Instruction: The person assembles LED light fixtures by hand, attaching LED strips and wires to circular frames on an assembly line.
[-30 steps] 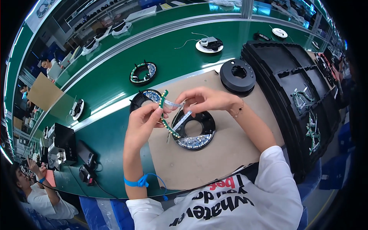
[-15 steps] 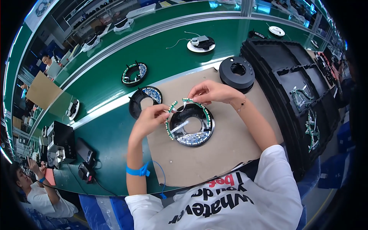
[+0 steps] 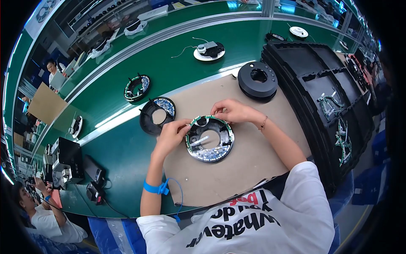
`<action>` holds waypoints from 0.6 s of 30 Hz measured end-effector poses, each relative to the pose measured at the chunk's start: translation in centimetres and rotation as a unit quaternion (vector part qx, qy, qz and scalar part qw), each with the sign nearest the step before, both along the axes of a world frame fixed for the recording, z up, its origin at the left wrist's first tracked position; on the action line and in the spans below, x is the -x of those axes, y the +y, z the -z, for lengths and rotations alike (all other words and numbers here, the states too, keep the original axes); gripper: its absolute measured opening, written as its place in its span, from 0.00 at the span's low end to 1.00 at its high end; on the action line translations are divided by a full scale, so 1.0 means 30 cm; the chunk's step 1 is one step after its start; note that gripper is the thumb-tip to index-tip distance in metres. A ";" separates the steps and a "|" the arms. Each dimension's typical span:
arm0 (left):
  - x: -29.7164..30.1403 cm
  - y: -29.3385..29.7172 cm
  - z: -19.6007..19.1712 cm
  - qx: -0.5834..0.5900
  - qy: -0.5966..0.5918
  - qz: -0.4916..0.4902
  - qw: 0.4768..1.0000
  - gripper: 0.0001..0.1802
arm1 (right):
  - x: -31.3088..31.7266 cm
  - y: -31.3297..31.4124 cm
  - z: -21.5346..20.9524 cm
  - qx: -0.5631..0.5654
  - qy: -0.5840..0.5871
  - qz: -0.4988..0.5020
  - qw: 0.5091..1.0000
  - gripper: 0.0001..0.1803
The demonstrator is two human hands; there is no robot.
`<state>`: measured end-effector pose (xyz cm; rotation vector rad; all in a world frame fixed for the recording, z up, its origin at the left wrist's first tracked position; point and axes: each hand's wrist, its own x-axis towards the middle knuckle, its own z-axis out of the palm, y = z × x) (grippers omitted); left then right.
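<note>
A round black housing (image 3: 210, 159) with a central hole and a blue-white circuit board (image 3: 215, 153) along its near side lies in front of me. Curved green LED strips (image 3: 231, 136) run around its rim. At the rim's left, my left hand (image 3: 171, 134) pinches an LED strip between thumb and fingers. My right hand (image 3: 233, 111) has its fingertips closed on the strip at the far rim. A short white wire (image 3: 204, 123) loops between the strip ends. One pale strip (image 3: 200, 141) lies across the housing's inside. A blue wrist strap (image 3: 155, 187) with a cord is on my left wrist.
The housing rests on brown cardboard (image 3: 220, 186). Two similar ring units (image 3: 157, 115) (image 3: 137, 87) lie farther left. A dark grey round cover (image 3: 258, 80) stands at the back right, beside a black compartment tray (image 3: 315, 59) holding LED strips (image 3: 343, 142). A white-based assembly (image 3: 209, 51) sits behind.
Both hands have lowered the LED strips from above the housing onto its rim. The strip ends now sit closer together, and the right hand has come down slightly.
</note>
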<state>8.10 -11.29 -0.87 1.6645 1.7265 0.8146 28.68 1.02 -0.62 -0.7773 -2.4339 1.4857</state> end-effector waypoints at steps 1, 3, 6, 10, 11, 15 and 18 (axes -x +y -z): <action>0.003 -0.017 -0.002 0.015 -0.003 -0.001 1.000 0.12 | 0.003 -0.007 -0.011 -0.003 0.002 -0.011 1.000 0.08; 0.005 -0.053 -0.007 0.039 -0.032 0.003 0.999 0.12 | 0.016 -0.008 -0.003 -0.004 0.003 -0.024 1.000 0.08; 0.006 -0.089 0.010 0.051 -0.052 0.007 0.997 0.12 | 0.034 -0.003 0.025 -0.109 0.053 -0.087 0.989 0.07; -0.001 -0.129 0.003 -0.025 0.005 0.003 1.000 0.16 | 0.055 -0.017 0.013 -0.105 0.050 -0.108 0.987 0.09; -0.005 -0.136 0.009 -0.024 0.004 0.001 1.000 0.16 | 0.054 -0.018 0.014 -0.099 0.052 -0.114 0.987 0.09; -0.005 -0.159 0.038 -0.101 0.033 0.011 0.994 0.19 | 0.038 -0.014 0.017 -0.095 0.043 -0.106 0.989 0.10; 0.019 -0.172 0.052 -0.114 0.062 0.040 0.991 0.21 | 0.006 0.000 0.017 -0.090 0.073 -0.160 0.980 0.14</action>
